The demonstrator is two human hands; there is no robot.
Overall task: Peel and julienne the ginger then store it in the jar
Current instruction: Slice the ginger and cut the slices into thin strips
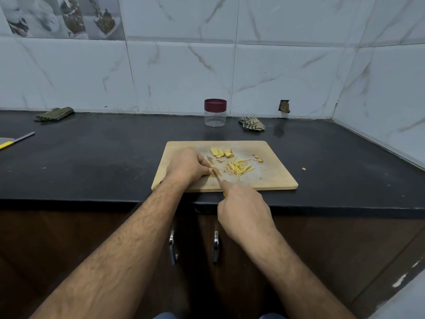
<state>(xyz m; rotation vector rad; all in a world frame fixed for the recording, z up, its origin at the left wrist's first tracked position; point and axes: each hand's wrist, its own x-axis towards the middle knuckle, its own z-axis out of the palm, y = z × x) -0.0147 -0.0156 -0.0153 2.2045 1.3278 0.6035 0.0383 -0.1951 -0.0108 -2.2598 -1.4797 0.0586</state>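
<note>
So, I see the board lying near the front edge of the counter, with both hands on it. My left hand sits on the board's left part, fingers curled down, tips bunched at the knife blade; they seem to pin a small ginger bit there, but it is hidden under the fingers, so I cannot tell for sure. My right hand hangs over the board's near edge, wrapped round the knife handle, forefinger stretched along the spine. A sliver of yellow handle shows under the fist. Blade runs far-left from the grip, tip up by the left knuckles, edge down on the wood.

Ginger: slices lie in a short row at the far middle of the board, well apart from both hands. Strips sit in a loose heap just right of the blade, not touched. A few scraps lie right of the heap.

Jar stands upright at the wall beyond the board, maroon lid on, looks empty. Rag just right of it. Another rag far left. Second knife at the left edge of the counter.
</note>
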